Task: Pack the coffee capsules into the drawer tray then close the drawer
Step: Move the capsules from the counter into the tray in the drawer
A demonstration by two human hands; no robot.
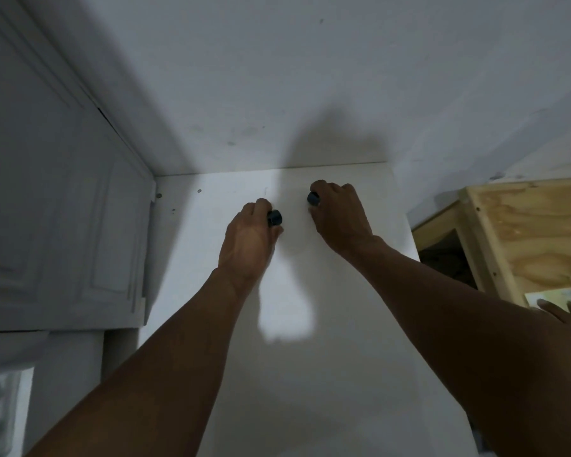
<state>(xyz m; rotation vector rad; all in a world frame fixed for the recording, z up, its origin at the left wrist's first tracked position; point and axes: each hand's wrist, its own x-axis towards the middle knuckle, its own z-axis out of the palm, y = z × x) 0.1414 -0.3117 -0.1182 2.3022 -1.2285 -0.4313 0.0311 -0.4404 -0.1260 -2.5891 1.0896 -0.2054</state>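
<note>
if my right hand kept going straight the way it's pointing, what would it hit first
Probably the wall. The right hand, shut on a dark capsule, points up the white top toward it, and nothing lies between. Depth is hard to judge.

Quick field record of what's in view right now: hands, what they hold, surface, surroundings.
left hand: closed on a dark capsule
right hand: closed on a second dark capsule
surface: white top, both hands over it near the wall
drawer tray: not in view
left side: white panelled door
right side: plywood unit
</note>
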